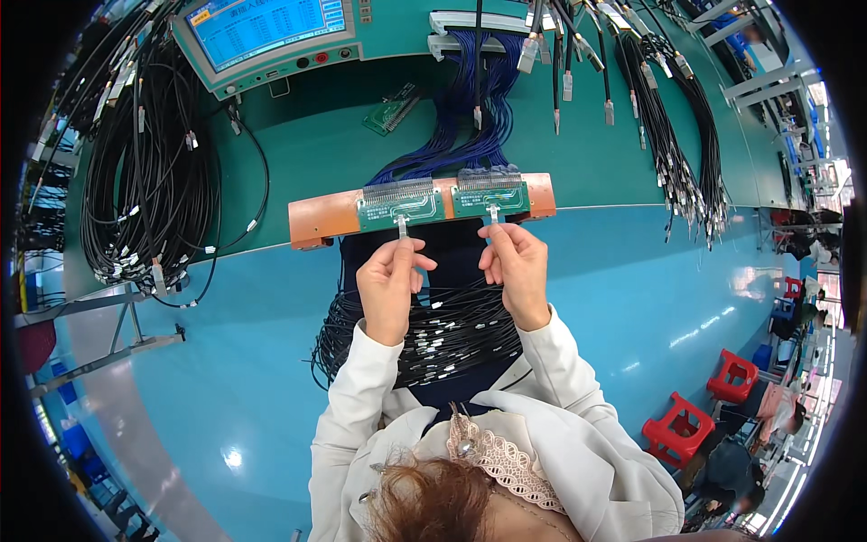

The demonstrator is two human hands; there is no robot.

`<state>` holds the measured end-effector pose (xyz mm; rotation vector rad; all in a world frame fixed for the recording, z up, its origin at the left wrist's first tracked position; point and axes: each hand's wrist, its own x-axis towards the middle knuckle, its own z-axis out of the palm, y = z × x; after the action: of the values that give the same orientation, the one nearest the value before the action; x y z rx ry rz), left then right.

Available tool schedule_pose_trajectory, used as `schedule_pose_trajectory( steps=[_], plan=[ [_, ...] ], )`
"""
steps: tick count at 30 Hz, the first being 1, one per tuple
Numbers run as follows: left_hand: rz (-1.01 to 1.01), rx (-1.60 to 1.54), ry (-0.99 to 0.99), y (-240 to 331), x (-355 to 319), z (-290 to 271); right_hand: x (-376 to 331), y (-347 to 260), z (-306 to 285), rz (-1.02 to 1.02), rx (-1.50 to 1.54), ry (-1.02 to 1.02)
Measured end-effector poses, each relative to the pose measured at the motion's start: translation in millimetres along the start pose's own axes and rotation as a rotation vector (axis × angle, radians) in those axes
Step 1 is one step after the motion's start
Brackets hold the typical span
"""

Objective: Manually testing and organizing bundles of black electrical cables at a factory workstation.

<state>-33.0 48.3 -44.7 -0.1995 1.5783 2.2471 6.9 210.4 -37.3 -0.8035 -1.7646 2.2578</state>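
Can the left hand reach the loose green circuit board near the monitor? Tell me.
Probably not right now: the left hand is pinching a metal connector at the orange fixture, and the loose green circuit board lies well beyond it.

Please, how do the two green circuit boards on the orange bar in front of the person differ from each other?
The left green board looks longer than the right green board. The left board sits slightly lower on the orange bar; the right board sits higher. The left hand holds a connector at the left board, and the right hand holds one at the right board. Both boards are green, with blue wires behind them.
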Motion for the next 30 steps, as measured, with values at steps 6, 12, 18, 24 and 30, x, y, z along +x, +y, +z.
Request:
schedule_pose_trajectory(
  steps=[6, 12, 18, 24, 30],
  plan=[
    [0.009, 0.011, 0.016, 1, 0, 1, 0, 0, 0, 0.012, -0.014, 0.008],
    [0.017, 0.01, 0.026, 1, 4, 9, 1, -2, -2, 0.029, 0.026, 0.013],
    [0.05, 0.072, 0.049, 5, 8, 7, 7, -8, 0, 0.103, 0.142, -0.069],
    [0.08, 0.157, 0.036, -3, 7, 4, 8, -10, -2, 0.053, -0.007, -0.07],
    [0.075, 0.087, 0.022, -4, 3, 6, 5, -4, -6, 0.011, 0.021, -0.1]
  ],
)
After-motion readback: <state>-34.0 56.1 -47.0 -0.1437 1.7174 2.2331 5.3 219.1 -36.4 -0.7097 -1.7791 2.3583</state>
